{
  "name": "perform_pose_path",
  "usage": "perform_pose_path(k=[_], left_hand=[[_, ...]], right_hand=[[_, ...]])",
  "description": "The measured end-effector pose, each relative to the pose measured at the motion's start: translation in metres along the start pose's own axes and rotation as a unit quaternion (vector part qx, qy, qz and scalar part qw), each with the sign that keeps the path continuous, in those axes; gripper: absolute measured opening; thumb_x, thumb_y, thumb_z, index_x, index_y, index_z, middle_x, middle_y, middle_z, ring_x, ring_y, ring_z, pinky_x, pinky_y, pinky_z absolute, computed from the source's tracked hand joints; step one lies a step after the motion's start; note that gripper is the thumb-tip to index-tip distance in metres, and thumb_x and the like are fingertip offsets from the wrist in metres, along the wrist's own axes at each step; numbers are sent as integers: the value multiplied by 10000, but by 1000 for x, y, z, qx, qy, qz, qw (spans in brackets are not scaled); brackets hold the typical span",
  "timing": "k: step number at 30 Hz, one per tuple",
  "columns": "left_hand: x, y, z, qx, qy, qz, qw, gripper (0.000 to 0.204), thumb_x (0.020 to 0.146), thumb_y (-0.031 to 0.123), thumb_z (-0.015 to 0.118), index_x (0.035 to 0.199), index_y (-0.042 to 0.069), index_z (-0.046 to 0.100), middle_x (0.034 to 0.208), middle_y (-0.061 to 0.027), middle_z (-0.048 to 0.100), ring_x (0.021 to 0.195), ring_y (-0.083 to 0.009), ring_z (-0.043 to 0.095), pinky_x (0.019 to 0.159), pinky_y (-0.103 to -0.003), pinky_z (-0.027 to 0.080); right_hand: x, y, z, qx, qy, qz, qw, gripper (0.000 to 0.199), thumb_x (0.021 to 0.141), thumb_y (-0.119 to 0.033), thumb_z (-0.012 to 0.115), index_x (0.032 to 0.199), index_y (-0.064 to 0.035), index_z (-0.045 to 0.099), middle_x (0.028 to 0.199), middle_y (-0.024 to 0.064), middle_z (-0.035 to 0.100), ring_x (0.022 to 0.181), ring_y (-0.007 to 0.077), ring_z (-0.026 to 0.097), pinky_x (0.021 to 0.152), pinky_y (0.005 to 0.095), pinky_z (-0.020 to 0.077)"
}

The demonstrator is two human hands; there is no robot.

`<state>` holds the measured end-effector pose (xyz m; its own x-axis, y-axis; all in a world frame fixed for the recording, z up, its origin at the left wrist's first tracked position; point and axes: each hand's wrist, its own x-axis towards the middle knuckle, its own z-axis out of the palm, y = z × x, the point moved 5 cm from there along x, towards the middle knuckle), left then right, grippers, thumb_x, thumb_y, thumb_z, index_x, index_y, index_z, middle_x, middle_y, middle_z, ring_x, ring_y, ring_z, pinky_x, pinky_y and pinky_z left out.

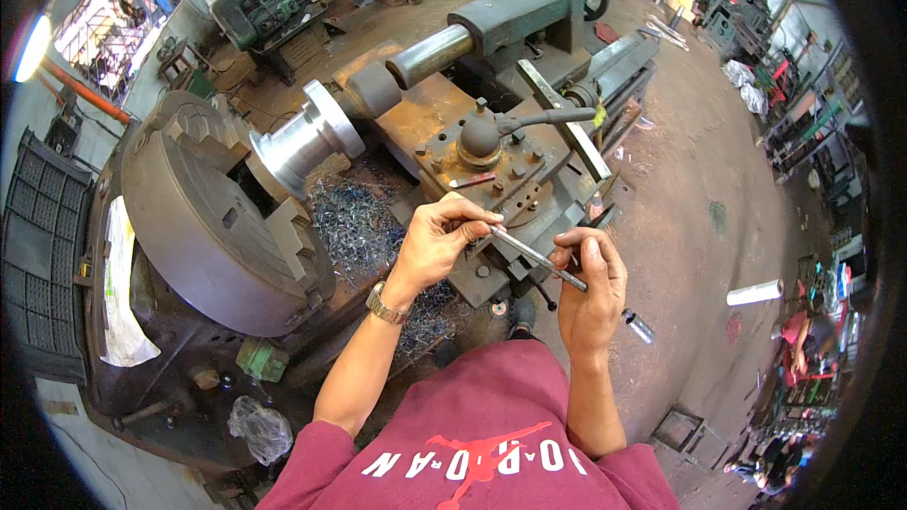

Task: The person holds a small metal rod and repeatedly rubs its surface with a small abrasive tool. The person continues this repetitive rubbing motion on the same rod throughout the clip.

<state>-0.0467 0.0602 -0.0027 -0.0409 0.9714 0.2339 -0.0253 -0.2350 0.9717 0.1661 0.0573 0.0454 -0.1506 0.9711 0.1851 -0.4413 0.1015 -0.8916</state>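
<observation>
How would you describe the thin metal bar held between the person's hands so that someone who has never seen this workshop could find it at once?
Start at the big round lathe chuck on the left and follow the machine right to the rusty tool post. Just in front of it, the left hand and right hand pinch the two ends of a thin metal bar. Unlike the thick shiny workpiece in the chuck, it is slim, straight and off the machine.

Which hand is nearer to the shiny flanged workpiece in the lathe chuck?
Left. The left hand, pinching one end of the thin metal bar, sits just right of and below the workpiece. The right hand holds the bar's other end, farther right.
</observation>
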Motion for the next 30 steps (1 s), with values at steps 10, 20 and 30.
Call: perform_pose_path(k=[10,20,30], left_hand=[[0,-13,0,-116,-57,49,990,148,918,110,758,1004,-7,786,921,-72,698,926,-174,704,814,-279,540],[-6,-20,-4,-103,-26,92,990,123,884,127,789,937,17,801,887,-41,665,819,-157,650,703,-258,493],[-15,-14,12,-35,60,85,994,164,946,121,747,1051,1,786,898,-45,646,773,-121,672,676,-237,513]], right_hand=[[-36,7,8,-40,19,-10,999,235,1035,-191,592,1011,18,697,913,36,654,822,82,571,735,235,430],[-36,0,20,-103,29,-11,994,177,1010,-125,624,943,28,682,831,29,624,724,85,549,663,229,433],[42,30,-29,68,252,-122,958,198,1052,-169,580,948,-13,644,773,23,568,690,96,512,641,269,417]])
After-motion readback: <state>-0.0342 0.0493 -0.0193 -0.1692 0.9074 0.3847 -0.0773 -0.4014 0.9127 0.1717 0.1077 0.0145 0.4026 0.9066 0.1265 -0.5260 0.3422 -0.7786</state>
